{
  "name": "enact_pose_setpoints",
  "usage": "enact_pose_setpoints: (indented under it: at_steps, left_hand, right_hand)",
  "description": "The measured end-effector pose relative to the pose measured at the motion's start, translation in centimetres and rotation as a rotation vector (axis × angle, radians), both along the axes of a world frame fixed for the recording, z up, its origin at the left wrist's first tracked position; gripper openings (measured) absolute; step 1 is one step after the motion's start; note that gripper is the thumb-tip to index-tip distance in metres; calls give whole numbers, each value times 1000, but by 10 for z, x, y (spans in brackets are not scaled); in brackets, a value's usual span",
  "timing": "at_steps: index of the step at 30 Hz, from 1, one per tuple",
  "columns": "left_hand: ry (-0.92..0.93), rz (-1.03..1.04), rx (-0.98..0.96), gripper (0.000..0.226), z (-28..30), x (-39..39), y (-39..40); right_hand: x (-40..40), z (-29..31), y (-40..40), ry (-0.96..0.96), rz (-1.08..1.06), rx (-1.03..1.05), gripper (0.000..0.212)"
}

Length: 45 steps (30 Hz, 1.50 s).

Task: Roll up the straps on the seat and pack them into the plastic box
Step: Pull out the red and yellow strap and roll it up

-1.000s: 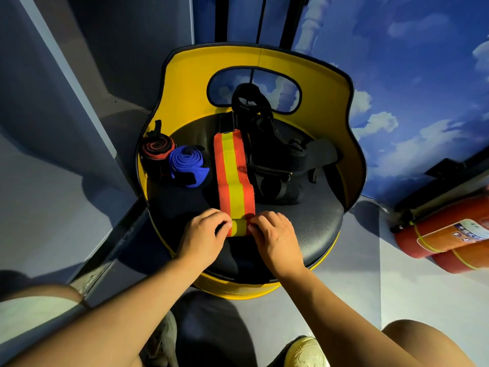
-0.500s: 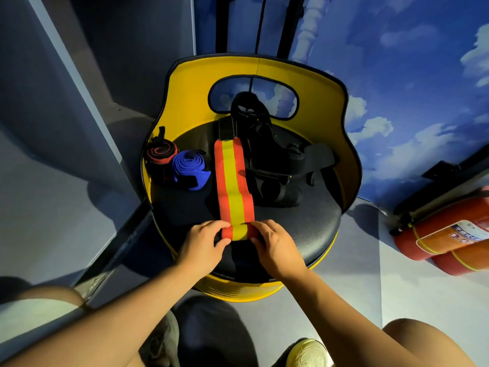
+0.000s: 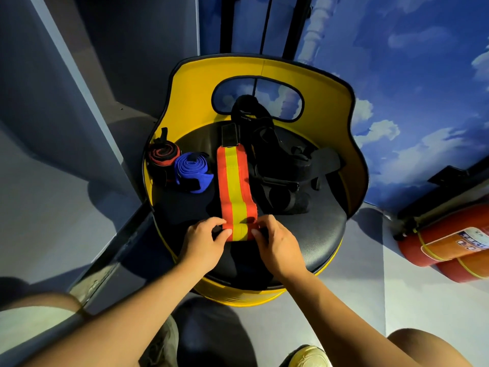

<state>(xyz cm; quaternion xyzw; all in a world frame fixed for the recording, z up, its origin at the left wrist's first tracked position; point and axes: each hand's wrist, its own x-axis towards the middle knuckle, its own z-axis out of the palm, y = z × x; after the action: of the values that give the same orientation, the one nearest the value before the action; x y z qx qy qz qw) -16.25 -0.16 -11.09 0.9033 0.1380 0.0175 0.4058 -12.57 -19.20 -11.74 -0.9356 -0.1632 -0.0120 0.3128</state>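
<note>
Round black seat cushion (image 3: 312, 234) in a yellow tub chair. Left hand (image 3: 203, 242) and right hand (image 3: 277, 245) pinch the near rolled end of the orange-and-yellow striped fabric strap (image 3: 234, 181). Rolling barely begun; next, keep turns tight, rolling farward. Rolled blue strap (image 3: 191, 170) lies left. Plastic box unseen.

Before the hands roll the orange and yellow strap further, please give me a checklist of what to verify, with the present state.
1. Left hand pinches the roll's end: ok.
2. Right hand pinches the other end: ok.
3. Orange and yellow strap lies straight ahead: ok.
4. Blue strap already rolled: ok.
5. Black straps rolled: not ok.
6. Plastic box within reach: cannot tell, not in view.
</note>
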Motion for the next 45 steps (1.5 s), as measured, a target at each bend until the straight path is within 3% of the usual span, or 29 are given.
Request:
enact_pose_setpoints:
  at_steps: [4,14,19,23,31,35,38,41,45]
  left_hand:
    - [-9,46,5,20,2,8,-3]
    - [72,298,-194,27,11,9,-21]
    - [118,391,-390,28,11,1,-27]
    - [139,410,-402,21,11,-3,-26]
    - [83,209,-203,15,17,11,-11]
    - [2,145,-135,17,11,15,-10]
    - [-104,52,18,12,4,15,-7]
    - [-243,-18,219,4,0,15,1]
    - [-228,-157,273,23,1,11,7]
  right_hand:
    - [8,-6,8,-170,-64,-98,15]
    - [3,2,19,167,-298,294,14]
    - [-6,2,23,209,-346,315,15]
    - [-7,0,21,196,-304,258,14]
    - [14,2,23,125,-258,175,11]
    - [19,-5,24,-269,-203,-144,17]
    - [20,-4,19,-416,-83,-188,19]
    - [17,-4,7,-398,68,-137,17]
    - [14,-10,-6,-238,163,-184,47]
